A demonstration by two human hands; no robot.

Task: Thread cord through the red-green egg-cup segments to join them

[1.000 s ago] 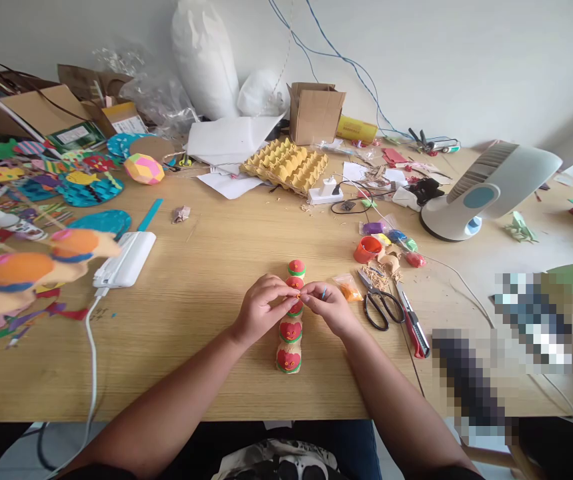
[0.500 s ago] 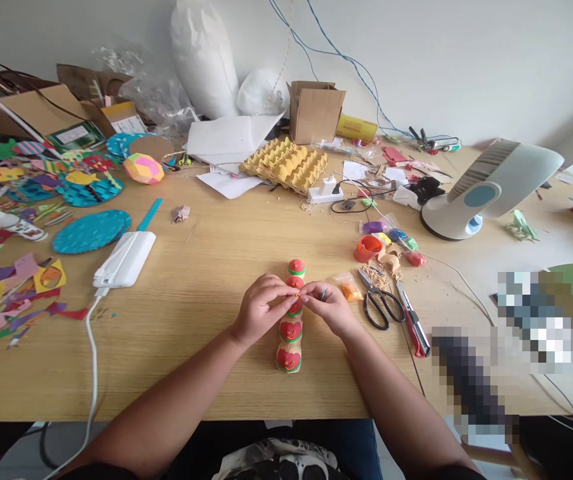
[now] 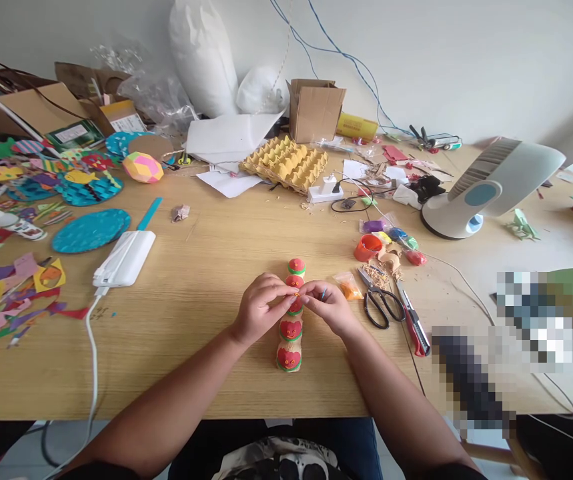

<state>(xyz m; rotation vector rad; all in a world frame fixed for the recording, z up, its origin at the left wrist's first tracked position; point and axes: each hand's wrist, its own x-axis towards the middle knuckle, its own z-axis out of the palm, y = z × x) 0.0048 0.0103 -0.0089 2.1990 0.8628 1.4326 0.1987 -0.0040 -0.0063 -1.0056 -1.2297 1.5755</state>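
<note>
We pinch over the red-faced strip (image 3: 291, 331)
Our left hand (image 3: 263, 305) and right hand (image 3: 330, 309) grip a tiny orange piece (image 3: 297, 294); the strip lies beneath them on the table (image 3: 206, 260); scissors (image 3: 374, 289) rest to our right.

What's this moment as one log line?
left hand: pinching orange bit; right hand: fingertips at bit; red-and-green segmented strip: on table, below hands
</note>
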